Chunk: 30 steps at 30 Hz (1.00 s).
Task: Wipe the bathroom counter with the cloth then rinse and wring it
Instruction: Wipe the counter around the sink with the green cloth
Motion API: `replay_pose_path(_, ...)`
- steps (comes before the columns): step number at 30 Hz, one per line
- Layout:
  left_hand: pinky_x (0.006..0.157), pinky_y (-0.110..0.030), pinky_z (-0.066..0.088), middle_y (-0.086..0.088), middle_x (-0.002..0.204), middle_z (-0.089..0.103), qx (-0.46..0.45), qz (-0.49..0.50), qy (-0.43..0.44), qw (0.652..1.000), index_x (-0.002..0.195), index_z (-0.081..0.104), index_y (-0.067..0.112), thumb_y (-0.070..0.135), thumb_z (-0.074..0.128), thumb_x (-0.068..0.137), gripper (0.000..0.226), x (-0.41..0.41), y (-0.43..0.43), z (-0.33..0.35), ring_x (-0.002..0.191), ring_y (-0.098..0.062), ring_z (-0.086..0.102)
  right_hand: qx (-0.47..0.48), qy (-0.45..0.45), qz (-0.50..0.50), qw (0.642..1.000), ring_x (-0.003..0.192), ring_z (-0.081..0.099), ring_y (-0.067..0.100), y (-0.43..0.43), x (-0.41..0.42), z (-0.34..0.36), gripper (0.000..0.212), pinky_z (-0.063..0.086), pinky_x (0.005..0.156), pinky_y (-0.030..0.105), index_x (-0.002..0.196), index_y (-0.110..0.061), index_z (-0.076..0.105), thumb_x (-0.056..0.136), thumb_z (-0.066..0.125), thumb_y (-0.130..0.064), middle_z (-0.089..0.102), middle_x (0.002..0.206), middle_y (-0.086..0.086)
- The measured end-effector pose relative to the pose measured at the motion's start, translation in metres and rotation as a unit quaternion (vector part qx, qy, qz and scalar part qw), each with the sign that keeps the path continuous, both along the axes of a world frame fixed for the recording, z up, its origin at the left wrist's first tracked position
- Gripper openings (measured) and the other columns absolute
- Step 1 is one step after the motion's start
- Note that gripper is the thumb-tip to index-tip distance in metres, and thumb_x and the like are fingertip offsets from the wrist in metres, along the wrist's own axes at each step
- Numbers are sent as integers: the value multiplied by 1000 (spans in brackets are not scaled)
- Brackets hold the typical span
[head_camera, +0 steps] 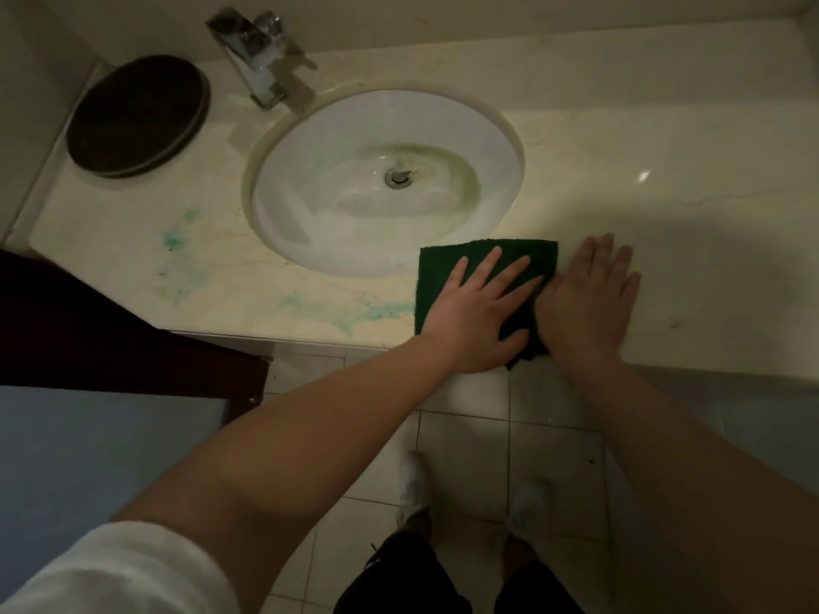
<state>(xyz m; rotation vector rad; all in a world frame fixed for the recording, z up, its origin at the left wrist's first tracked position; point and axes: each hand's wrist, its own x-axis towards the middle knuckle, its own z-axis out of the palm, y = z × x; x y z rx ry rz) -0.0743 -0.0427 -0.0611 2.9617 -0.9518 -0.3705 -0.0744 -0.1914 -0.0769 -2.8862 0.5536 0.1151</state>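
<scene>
While the person leans over the tabletop [664, 206], both hands lie flat near its front edge, side by side. The left hand [476, 314] rests palm down on a dark green cloth [443, 270], fingers straight and spread, curled round nothing. The right hand [589, 299] lies just to the right of it, also palm down with straight fingers, mostly on bare stone; its inner edge meets the cloth's right side. The cloth looks folded into a rough square, and one corner of it hangs over the front edge below the left hand's thumb.

Beyond the left hand's fingertips, and a little to their left, sits a round white sink [306, 201], its rim just beside the cloth's far corner. A greenish ring tints the bowl around the drain [397, 177]. Farther off past the sink stands a chrome faucet [257, 59], and well to the left of both hands lies a dark oval tray [137, 115].

Blue-green smears [354, 312] streak the tabletop directly left of the cloth, and more blotches [175, 241] spread farther left.

Below the hands is a pale tiled floor [465, 436], where two white shoes [414, 485] show. A white sleeve [119, 569] covers the left upper arm.
</scene>
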Motion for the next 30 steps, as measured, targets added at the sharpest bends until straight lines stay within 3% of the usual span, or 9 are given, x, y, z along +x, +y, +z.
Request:
replay_pose_path(6, 120, -52, 2, 6, 164, 2, -5, -1, 3, 1000, 153, 6, 37, 63, 24, 92, 69, 6, 73, 4, 150, -25, -8, -21, -24, -25, 999, 149, 7, 32, 18, -2, -5, 69, 6, 120, 49, 153, -4, 13, 94, 28, -35, 12, 162, 14)
replay_pose_path(11, 118, -56, 16, 1, 162, 18, -33, 22, -2, 999, 153, 15, 35, 62, 30, 92, 68, 8, 152, 5, 150, -30, 9, -31, -32, -54, 998, 148, 11, 37, 29, -2, 2, 71, 11, 119, 54, 151, 0, 19, 91, 27, -37, 17, 160, 18)
replay_pose_path(14, 118, -57, 14, 1, 161, 21, -22, 39, 0, 999, 153, 14, 35, 62, 28, 92, 68, 12, 182, 6, 150, -30, 9, -24, -22, -21, 999, 149, 7, 35, 67, -4, 6, 69, 6, 119, 52, 152, -1, 15, 95, 30, -36, 13, 161, 17)
replay_pose_path(19, 119, -58, 7, 1, 163, 12, -5, 67, -2, 998, 154, 4, 33, 59, 22, 94, 68, 6, 156, 6, 150, -30, 3, -21, 0, -20, 1000, 150, 5, 30, 97, -7, 3, 69, 5, 120, 51, 154, -5, 9, 95, 25, -38, 9, 163, 13)
replay_pose_path(24, 119, -51, 16, -4, 158, 30, -99, 104, 26, 989, 152, 24, 24, 32, 33, 101, 52, 1, 104, 8, 146, -32, 23, -18, -21, -13, 1000, 149, 7, 31, 94, -7, 1, 69, 9, 120, 52, 153, -4, 11, 95, 26, -37, 12, 162, 15)
replay_pose_path(25, 116, -44, 27, -6, 150, 44, -161, 144, 40, 976, 149, 32, 22, 25, 35, 101, 48, 1, 101, 14, 138, -30, 38, -17, -23, -9, 1000, 149, 8, 32, 94, -7, 2, 69, 9, 120, 52, 153, -4, 11, 94, 25, -37, 12, 162, 15)
replay_pose_path(27, 90, -17, 42, -7, 121, 63, -313, 273, 77, 906, 140, 46, 14, 15, 36, 103, 39, 8, 111, 36, 104, -16, 59, -12, -27, -9, 1000, 149, 8, 32, 94, -8, 3, 69, 9, 120, 52, 153, -3, 13, 94, 25, -37, 13, 162, 16)
replay_pose_path(28, 76, -5, 39, -4, 110, 63, -373, 333, 95, 861, 135, 51, 10, 13, 34, 104, 35, 14, 119, 49, 88, -6, 58, -14, -30, -10, 999, 149, 8, 32, 93, -8, 3, 69, 8, 120, 52, 153, -3, 13, 94, 25, -38, 13, 162, 16)
replay_pose_path(30, 60, 0, 37, 2, 94, 59, -455, 410, 96, 785, 121, 56, 3, 11, 30, 105, 31, 22, 145, 78, 68, 9, 53, -21, -29, -10, 999, 149, 9, 33, 93, -9, 3, 69, 9, 119, 52, 152, -2, 14, 95, 27, -38, 14, 161, 16)
